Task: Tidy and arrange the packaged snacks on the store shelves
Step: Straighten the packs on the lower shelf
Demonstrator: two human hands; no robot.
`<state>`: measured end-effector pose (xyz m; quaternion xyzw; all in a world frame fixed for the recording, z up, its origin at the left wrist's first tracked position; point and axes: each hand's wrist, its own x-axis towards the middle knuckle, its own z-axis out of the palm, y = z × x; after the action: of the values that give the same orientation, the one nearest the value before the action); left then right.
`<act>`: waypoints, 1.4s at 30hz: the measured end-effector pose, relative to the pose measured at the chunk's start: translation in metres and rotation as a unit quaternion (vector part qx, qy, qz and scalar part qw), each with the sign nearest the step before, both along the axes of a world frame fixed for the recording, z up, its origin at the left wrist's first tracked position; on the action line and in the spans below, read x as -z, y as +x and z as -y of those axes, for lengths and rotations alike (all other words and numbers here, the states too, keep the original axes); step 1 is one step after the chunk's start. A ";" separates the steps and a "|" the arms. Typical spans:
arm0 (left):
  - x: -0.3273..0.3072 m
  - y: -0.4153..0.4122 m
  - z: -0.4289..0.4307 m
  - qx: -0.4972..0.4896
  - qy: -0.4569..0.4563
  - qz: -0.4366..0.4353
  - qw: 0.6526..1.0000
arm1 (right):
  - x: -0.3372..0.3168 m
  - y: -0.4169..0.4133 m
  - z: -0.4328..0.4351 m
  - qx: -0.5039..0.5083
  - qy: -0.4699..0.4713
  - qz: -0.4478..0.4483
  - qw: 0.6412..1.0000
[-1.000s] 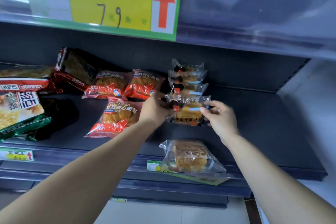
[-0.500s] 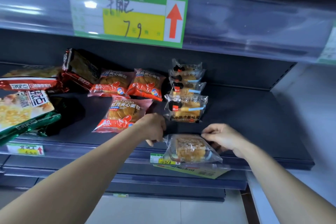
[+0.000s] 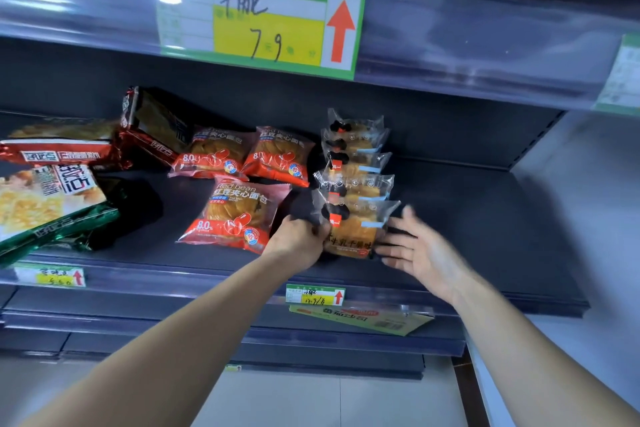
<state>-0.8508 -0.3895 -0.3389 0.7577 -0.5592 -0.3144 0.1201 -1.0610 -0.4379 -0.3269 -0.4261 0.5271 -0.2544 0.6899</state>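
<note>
On shelf (image 3: 467,218) — left grip (image 3: 299,239) pinches bread pack (image 3: 356,229) | right grip (image 3: 419,253) splayed, empty, beside it

Five clear bread packs (image 3: 356,166) stand overlapping in a row running front to back on the shelf (image 3: 485,218). The front pack (image 3: 353,230) leans back, and the left hand (image 3: 299,236) pinches its left edge. Just left lie three red bean bread packets (image 3: 239,215), face up, two behind one.

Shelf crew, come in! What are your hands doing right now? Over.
Left hand grips front clear pack by its left edge. Right hand open beside its right edge, blurred. Red pack close on the left, nothing blocking.
</note>
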 end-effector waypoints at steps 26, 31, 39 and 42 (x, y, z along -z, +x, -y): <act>-0.032 0.100 -0.008 -0.157 -0.139 0.120 0.970 | -0.036 0.151 0.030 -0.081 -0.456 -0.308 0.831; -0.022 0.143 0.017 -0.175 -0.094 0.167 0.966 | -0.032 0.196 0.065 -0.178 -0.398 -0.391 0.810; -0.008 0.183 0.061 -0.172 -0.082 0.147 0.970 | -0.019 0.236 0.103 -0.236 -0.351 -0.463 0.779; -0.010 0.189 0.070 -0.198 -0.048 0.160 0.966 | -0.029 0.240 0.106 -0.253 -0.302 -0.458 0.797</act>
<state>-0.6619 -0.4590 -0.3289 0.8871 -0.4241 -0.1321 0.1252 -0.8214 -0.5441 -0.2979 -0.7978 0.5513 0.0085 0.2438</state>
